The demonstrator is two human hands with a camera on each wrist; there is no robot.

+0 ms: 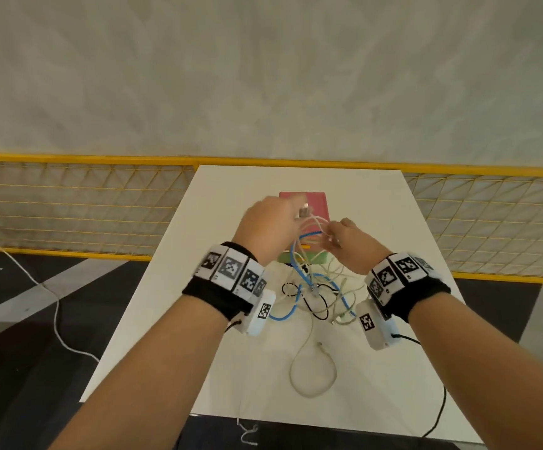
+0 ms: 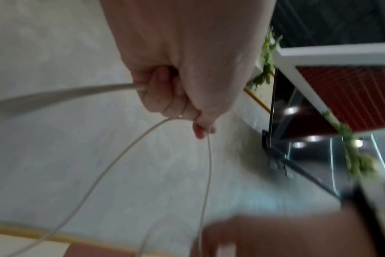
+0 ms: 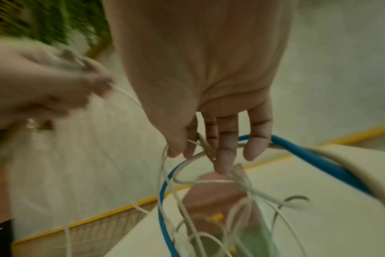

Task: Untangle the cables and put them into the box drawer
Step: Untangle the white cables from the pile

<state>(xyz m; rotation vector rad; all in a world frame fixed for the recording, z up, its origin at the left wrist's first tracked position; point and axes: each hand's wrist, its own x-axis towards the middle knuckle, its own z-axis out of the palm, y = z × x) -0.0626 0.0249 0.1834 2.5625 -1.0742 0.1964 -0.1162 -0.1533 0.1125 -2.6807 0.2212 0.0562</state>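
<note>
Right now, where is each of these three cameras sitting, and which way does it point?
Head: on the person's head, looking down at the table, box and cables; both forearms, left hand and right hand show.
Left wrist: looks along the left hand, which grips a white cable, towards the wall.
Right wrist: looks along the right hand at a blue cable and white ones; the left hand is blurred.
Shared: all three show the white cable.

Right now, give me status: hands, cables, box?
Left hand grips a white cable. Right hand pinches white strands, blue cable across its fingers. Tangle on table, unsorted. Box behind hands, no cables inside seen.
</note>
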